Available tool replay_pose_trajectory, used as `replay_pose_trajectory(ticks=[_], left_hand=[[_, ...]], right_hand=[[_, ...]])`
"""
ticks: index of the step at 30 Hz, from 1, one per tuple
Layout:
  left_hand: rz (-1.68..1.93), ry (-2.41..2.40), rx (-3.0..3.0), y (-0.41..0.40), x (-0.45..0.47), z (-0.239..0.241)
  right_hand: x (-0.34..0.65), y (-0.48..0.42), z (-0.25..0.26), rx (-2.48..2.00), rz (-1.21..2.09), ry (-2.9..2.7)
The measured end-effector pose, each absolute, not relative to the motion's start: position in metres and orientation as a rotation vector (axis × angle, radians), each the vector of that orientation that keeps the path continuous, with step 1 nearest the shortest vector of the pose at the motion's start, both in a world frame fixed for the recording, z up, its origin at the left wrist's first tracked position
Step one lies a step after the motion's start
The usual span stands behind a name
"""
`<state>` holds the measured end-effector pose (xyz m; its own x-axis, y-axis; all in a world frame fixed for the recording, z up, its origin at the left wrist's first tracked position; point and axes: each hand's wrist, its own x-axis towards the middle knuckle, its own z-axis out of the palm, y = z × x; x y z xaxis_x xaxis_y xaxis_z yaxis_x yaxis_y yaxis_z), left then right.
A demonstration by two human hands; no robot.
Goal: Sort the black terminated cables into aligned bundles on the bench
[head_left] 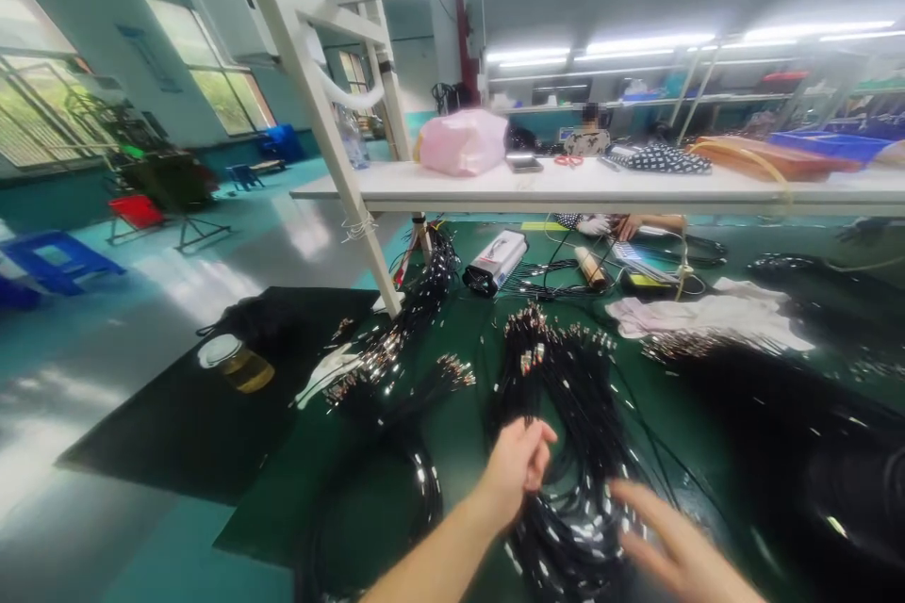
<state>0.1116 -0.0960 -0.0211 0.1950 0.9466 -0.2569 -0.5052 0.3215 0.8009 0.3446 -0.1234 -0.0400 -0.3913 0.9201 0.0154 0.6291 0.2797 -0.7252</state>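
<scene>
Bundles of thin black cables (pixel 576 396) with metal-tipped ends lie on the green work surface in front of me. My left hand (pixel 519 466) is closed, its fingers curled around black cables above the bundle. Connector ends (pixel 532 358) stick up just beyond that hand. To the right, my right hand (pixel 671 532) is blurred by motion. Its fingers are stretched out and apart beside the bundle's looped part, and no object shows in them. A smaller cable bunch (pixel 442 382) lies to the left, above a coil of black cable (pixel 424 480).
A white shelf (pixel 438 195) on a slanting post (pixel 339 151) crosses behind the cables. A jar of amber liquid (pixel 244 366) lies at left. White gloves (pixel 707 316) and a silver box (pixel 497 259) lie farther back. Another person's hand (pixel 628 226) shows under the shelf.
</scene>
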Motion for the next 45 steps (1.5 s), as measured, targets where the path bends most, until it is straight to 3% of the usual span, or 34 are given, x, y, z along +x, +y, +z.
replay_pose_trajectory(ticks=[5,9,13,19,25,31,39,45], left_hand=[[0.925,0.921,0.847,-0.119,0.129,-0.011],[0.898,0.934,0.903,-0.118,0.133,-0.005],[0.957,0.919,0.882,-0.111,0.135,-0.004],[0.996,0.802,0.681,-0.100,0.125,0.000],[1.542,0.804,0.003,-0.086,0.073,-0.009],[1.555,0.828,-0.122,-0.093,0.048,-0.041],[1.359,0.844,-0.035,-0.096,0.049,-0.041],[1.224,0.933,0.107,-0.065,0.073,-0.040]], right_hand=[[0.288,-0.033,0.071,-0.921,0.806,-1.938],[0.252,-0.014,0.099,-0.735,1.065,-2.320],[0.231,-0.025,0.089,-0.705,1.109,-2.366],[0.212,-0.018,0.068,-0.716,1.267,-2.001],[0.220,-0.044,-0.038,-1.410,1.107,-1.949],[0.226,-0.094,-0.106,-1.554,1.270,-2.018],[0.259,-0.078,-0.049,-1.228,1.677,-1.739],[0.272,-0.116,-0.006,-1.028,1.959,-1.614]])
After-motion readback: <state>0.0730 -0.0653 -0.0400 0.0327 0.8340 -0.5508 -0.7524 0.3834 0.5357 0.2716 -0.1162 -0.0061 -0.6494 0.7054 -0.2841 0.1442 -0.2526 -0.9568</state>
